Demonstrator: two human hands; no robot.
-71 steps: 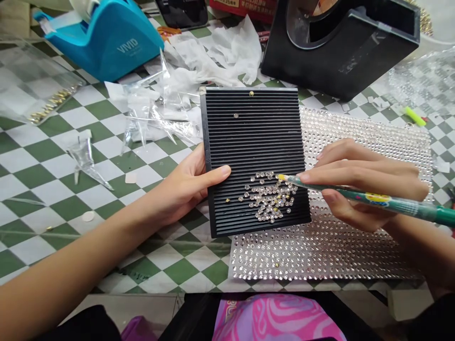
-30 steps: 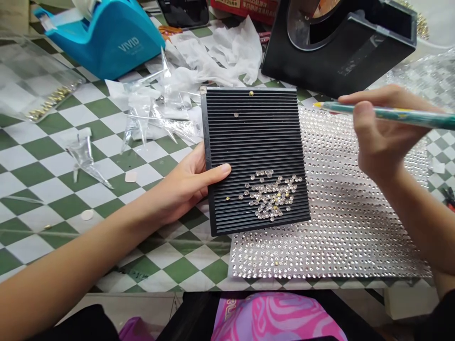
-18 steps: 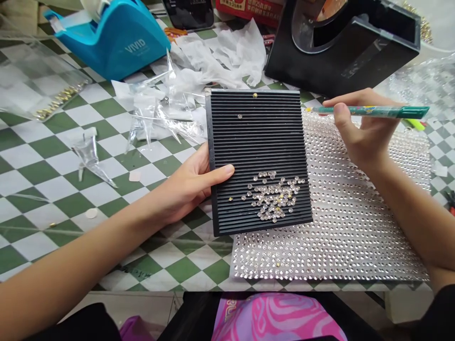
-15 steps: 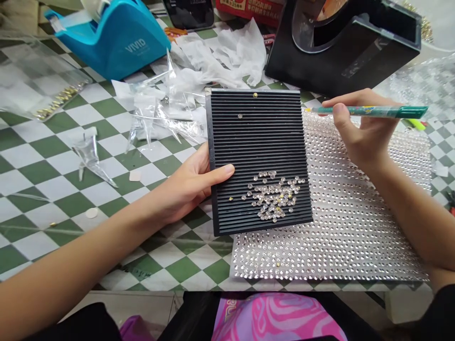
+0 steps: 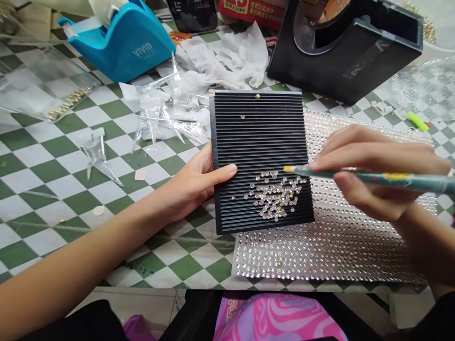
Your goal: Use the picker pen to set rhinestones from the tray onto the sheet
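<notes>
My left hand is closed on the left edge of a black ridged tray, thumb on top and fingers underneath. Clear rhinestones, with a few yellowish ones among them, lie heaped on the tray's lower part; single stones sit near its top. In my right hand is a green pen-like stick with a yellow tip, pinched between thumb and fingers. That tip is over the tray, just above the heap; whether it touches cannot be made out. Beneath the tray and right forearm spreads a sheet of rhinestone rows.
A blue tape dispenser and a black tape dispenser stand at the back. Crumpled white tissue and small plastic bags lie between them. At left is a clear bag with gold pieces; a phone lies behind.
My right hand has come down with the stick, which now points left over the tray instead of beside its upper right. My left hand and the tray have barely moved.
</notes>
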